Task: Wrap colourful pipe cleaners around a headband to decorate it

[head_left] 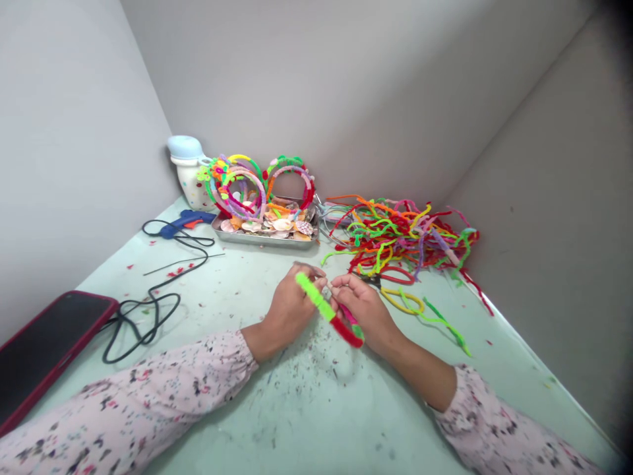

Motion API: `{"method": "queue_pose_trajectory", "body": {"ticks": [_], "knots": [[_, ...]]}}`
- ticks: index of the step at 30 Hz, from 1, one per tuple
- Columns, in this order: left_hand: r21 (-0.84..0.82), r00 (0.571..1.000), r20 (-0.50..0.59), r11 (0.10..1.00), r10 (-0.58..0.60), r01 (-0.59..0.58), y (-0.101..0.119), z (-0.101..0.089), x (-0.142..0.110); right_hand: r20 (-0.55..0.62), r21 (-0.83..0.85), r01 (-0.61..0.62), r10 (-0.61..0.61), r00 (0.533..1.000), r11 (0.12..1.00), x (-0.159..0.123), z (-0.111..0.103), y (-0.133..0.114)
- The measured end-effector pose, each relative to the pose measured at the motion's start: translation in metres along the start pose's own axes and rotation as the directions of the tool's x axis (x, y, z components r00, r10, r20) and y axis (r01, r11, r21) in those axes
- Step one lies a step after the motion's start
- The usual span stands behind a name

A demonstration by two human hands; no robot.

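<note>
- Head view, only one to go on: working over the pale green table [237,409], both hands close together near the middle.
- Holding a fuzzy headband [341,328] between them, lifted off the table. Bent in a U, lime end angled up in front of the left hand, red stretch down toward the wearer.
- Left hand [289,307]: curled nearly closed, apparently on the far leg of the band. Partly hidden behind lime; can't confirm exact contact.
- Right hand [366,313]: thumb and forefinger pinched almost together beside the left fingertips, over the pink-and-green leg. Too small to tell the exact item between the tips.
- Judging the step as fingertip winding or pressing on that leg: brace with the left, work with the right, short turns.
- Butt each turn against the last, tug snug, don't crush the pile. Tuck any sharp wire end inward.
- Watch for the loose lime end swinging into the fingers; tilt the band aside if blocking the view.
- Mind the tangled stems [395,231] and the loop-handled tool [374,280] just beyond the right hand; avoid snagging.
</note>
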State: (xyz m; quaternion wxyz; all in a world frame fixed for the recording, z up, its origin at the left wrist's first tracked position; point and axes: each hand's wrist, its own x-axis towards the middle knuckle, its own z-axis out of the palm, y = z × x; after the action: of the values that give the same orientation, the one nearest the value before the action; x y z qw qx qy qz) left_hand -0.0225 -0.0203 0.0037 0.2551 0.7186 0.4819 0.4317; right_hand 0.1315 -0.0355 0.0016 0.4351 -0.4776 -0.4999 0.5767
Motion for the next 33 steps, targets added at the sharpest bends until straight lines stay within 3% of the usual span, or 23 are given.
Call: {"method": "queue_pose_trajectory", "body": {"ticks": [6, 13, 19, 23, 33], "knots": [[-0.179, 0.997, 0.003, 0.981, -0.079, 0.078, 0.003, -0.001, -0.005, -0.030, 0.109, 0.045, -0.042, 0.999, 0.993, 0.004, -0.005, 0.005], [-0.189, 0.971, 0.237, 0.979, -0.026, 0.073, 0.007, -0.001, -0.005, -0.087, 0.216, 0.055, -0.037, 0.996, 0.975, 0.008, -0.006, 0.003], [-0.403, 0.955, 0.261, 0.883, -0.141, 0.241, -0.002, 0.001, 0.000, 0.045, 0.263, 0.002, -0.015, 0.999, 0.965, 0.002, -0.005, 0.000], [-0.524, 0.944, 0.295, 0.801, -0.148, 0.289, -0.003, 0.001, 0.003, 0.104, 0.252, -0.034, 0.008, 0.995, 0.967, 0.000, -0.004, 0.000], [-0.447, 0.950, 0.291, 0.862, -0.112, 0.239, 0.001, -0.002, -0.001, 0.149, 0.159, -0.046, 0.022, 0.989, 0.986, 0.002, -0.005, 0.008]]}}
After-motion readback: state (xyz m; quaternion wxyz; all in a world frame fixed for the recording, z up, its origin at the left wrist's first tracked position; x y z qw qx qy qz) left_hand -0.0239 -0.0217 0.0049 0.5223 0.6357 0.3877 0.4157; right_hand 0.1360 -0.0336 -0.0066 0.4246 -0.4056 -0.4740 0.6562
